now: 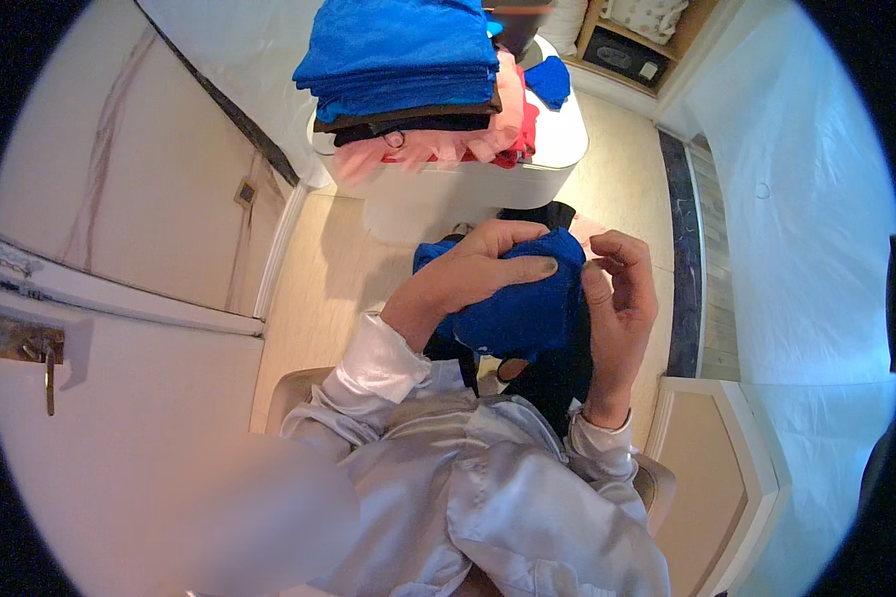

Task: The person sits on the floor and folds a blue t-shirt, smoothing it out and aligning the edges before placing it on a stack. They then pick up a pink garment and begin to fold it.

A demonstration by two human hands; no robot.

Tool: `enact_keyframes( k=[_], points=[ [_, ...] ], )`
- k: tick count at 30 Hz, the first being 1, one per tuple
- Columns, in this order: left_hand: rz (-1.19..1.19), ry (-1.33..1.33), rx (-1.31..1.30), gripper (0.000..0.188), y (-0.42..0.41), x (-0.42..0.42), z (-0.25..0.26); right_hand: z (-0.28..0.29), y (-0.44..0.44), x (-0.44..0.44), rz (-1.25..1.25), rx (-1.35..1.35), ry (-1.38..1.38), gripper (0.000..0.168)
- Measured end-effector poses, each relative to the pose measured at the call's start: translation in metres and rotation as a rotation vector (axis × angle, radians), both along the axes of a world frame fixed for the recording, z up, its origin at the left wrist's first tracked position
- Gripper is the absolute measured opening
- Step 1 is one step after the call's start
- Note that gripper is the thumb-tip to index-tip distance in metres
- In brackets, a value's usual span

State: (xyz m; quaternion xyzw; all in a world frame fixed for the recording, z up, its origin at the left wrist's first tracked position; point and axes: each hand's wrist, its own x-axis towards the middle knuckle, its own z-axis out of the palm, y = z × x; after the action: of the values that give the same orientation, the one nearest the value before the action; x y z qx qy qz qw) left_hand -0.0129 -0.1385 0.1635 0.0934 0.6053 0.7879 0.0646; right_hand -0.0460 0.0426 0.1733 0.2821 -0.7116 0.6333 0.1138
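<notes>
A blue piece of fabric (523,313), bunched or partly folded, is held up in front of my lap. My left hand (485,269) grips its upper left part, the thumb lying across the front and the fingers behind. At the cloth's right edge is my right hand (620,291), its fingers curled and its thumb close to the edge. Whether that hand pinches the fabric is hard to see. Dark cloth (560,380) shows beneath the blue piece, over or between my legs.
Ahead stands a white round-cornered table (455,186). It bears a stack of folded blue cloths (403,45) over brown, black, pink (433,145) and red ones. A small blue cloth (549,82) lies on its right side. A white door (119,418) is at my left, translucent plastic sheeting (806,224) at my right.
</notes>
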Motion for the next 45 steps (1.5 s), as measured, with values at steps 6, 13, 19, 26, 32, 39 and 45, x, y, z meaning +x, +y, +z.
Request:
enact_keyframes(
  k=[6,13,19,26,32,39,45],
  points=[
    [0.033,-0.020,0.020,0.020,-0.005,0.011,-0.018,-0.007,-0.006,0.011,0.000,0.177,0.061,0.018],
    [0.081,-0.169,0.133,0.027,-0.003,0.021,-0.021,-0.022,-0.007,0.016,-0.101,0.374,0.397,0.014],
    [0.299,-0.500,0.281,0.026,0.018,0.028,-0.006,-0.028,-0.004,0.017,-0.154,0.493,0.480,0.016],
    [0.082,-0.604,0.624,0.023,0.019,0.022,-0.057,-0.039,0.000,0.019,-0.205,0.467,0.614,0.018],
    [0.056,-0.477,0.403,0.023,0.019,0.023,-0.057,-0.045,0.003,0.024,-0.237,0.420,0.584,0.016],
    [0.238,-0.323,0.406,0.023,-0.004,0.011,-0.073,-0.046,0.007,0.039,-0.120,0.240,0.142,0.013],
    [0.205,-0.385,0.587,0.013,-0.010,0.012,-0.061,-0.041,0.000,0.038,-0.030,0.296,0.107,0.020]
  ],
)
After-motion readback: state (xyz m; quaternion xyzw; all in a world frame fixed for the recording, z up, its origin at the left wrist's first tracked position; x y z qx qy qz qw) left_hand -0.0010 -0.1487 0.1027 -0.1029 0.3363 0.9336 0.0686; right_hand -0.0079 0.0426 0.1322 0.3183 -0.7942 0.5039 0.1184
